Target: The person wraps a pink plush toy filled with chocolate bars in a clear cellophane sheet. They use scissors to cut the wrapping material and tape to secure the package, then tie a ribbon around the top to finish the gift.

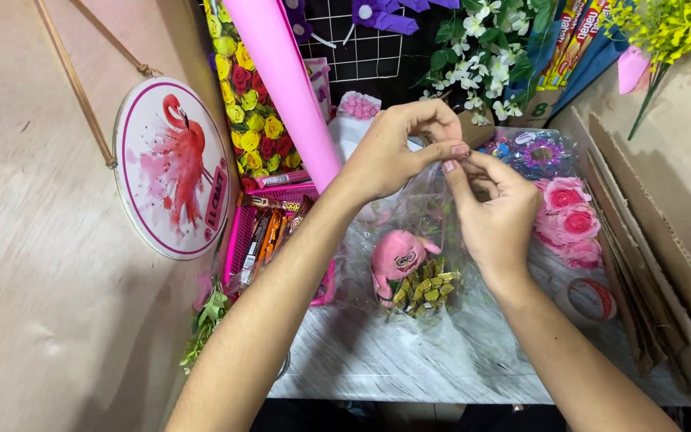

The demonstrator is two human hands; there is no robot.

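My left hand and my right hand meet above the table, fingertips pinching the gathered top of a clear plastic bag. The bag hangs down to the table. Inside it at the bottom lie a pink plush toy and a cluster of gold-wrapped candies. Both hands grip the same bunched edge of the bag.
A pink basket of candy bars stands left of the bag. Pink paper roses and a tape roll lie to the right. A pink paper roll, a round flamingo sign, white flowers and cardboard sheets surround the marble table.
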